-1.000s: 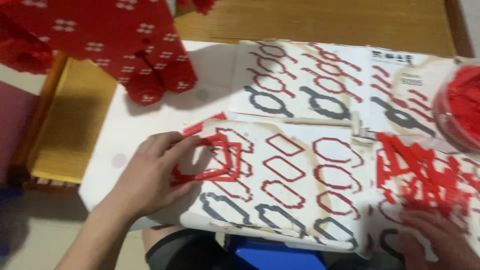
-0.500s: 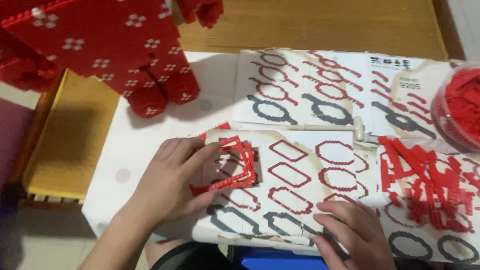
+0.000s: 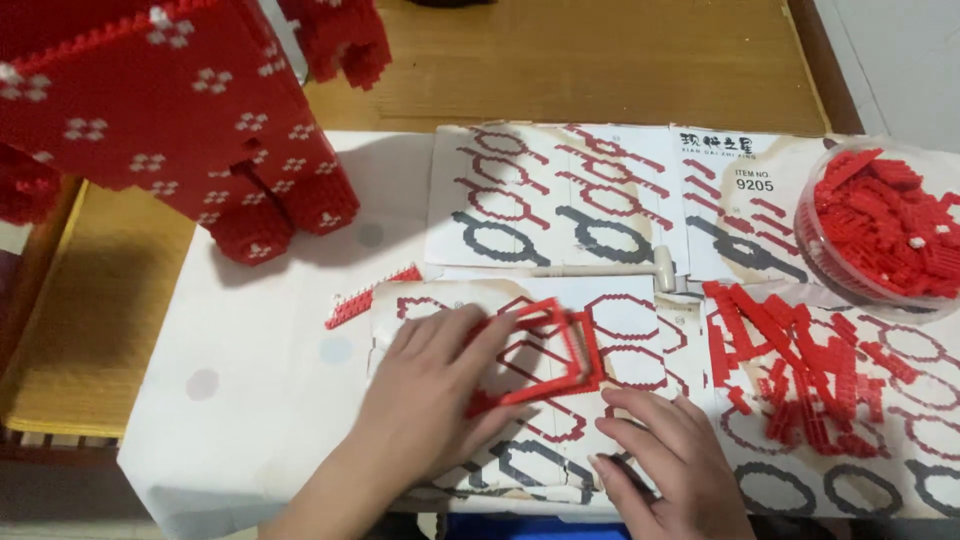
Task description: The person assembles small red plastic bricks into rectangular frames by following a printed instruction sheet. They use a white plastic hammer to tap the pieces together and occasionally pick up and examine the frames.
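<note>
— What is nearest the camera?

— The right hand (image 3: 668,462), lying palm down with fingers loosely spread on the white instruction sheet printed with red and black ring outlines (image 3: 640,340). It grips nothing; the fingertips only press the paper, just below the frame's lower right corner.

— And the other hand?

— The left hand (image 3: 432,385) sits just beside it, a little farther up the sheet. Its fingers (image 3: 470,335) are stretched flat over the left side of an open angular frame built of small red bricks (image 3: 545,355), pinning it to the paper. Whether the thumb hooks under the frame's edge I cannot tell. The frame lies flat on the sheet, between the two hands.

— What lies around them?

— To the right, a loose heap of red brick strips (image 3: 790,360) spreads over another printed page. To the left, a short red strip of bricks (image 3: 365,298) rests on the white tablecloth with faint grey dots (image 3: 250,370).

— Farther back?

— A cream-coloured plastic tool with a long handle (image 3: 610,270) lies across the pages. Beyond it, at the right, a round clear plastic tub filled with red bricks (image 3: 880,230). At the far left stands a large red brick model dotted with white flower marks (image 3: 170,120), with a wooden tabletop (image 3: 600,60) behind.
</note>
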